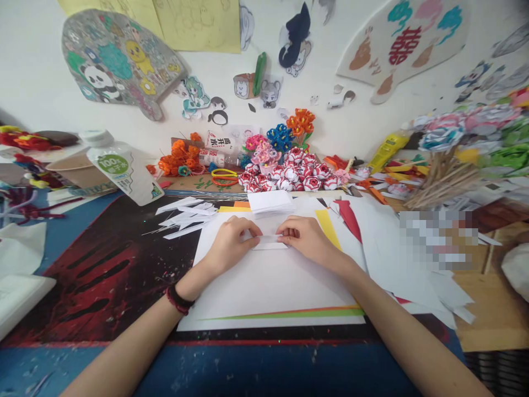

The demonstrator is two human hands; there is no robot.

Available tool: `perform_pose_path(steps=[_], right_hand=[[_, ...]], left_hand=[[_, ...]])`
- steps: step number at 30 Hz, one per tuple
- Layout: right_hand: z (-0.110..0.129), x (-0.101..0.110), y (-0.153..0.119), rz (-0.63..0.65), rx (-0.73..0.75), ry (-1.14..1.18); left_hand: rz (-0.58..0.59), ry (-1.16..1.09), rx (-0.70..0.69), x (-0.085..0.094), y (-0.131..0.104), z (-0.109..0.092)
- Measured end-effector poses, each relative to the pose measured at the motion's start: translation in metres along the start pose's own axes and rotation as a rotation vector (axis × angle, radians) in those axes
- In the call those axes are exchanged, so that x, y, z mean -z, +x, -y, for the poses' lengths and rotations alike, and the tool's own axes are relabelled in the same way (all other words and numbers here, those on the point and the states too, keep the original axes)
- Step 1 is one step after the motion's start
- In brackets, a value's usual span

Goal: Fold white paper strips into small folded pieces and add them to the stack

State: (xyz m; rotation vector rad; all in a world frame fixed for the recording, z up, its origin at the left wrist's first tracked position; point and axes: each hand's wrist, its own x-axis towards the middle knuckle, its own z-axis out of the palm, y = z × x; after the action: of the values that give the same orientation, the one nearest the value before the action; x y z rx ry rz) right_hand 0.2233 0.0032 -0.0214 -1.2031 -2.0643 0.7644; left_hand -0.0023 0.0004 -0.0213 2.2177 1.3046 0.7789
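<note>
White slip (270, 243), dark mat (144, 298), pale wall (324, 60)

Bright, soft light; edges stretched; pixelated patch (438, 240) right.

Craft workspace | red-white flowers (308, 172) | cut paper strips (188, 212) | wall cutouts (270, 95)
</note>
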Motion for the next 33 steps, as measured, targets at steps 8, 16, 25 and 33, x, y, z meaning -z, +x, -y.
perform_pose_path(steps=[8, 16, 25, 33], right_hand=[[-0.004, -0.005, -0.003, -0.04, 0.076, -0.04], [-0.002, -0.002, -0.005, -0.014, 0.136, -0.138], [0.001, 0.002, -0.01, -0.02, 0.37, -0.471], [0.01, -0.001, -0.015, -0.053, 0.594, -0.833]], left_hand=[[0.05, 0.208, -0.222, 0.007, -0.001, -0.002], [0.068, 0.501, -0.384, 0.006, -0.007, -0.011], [0.038, 0.553, -0.425, 0.001, -0.012, -0.011], [0.04, 0.671, -0.508, 0.001, -0.014, -0.014]])
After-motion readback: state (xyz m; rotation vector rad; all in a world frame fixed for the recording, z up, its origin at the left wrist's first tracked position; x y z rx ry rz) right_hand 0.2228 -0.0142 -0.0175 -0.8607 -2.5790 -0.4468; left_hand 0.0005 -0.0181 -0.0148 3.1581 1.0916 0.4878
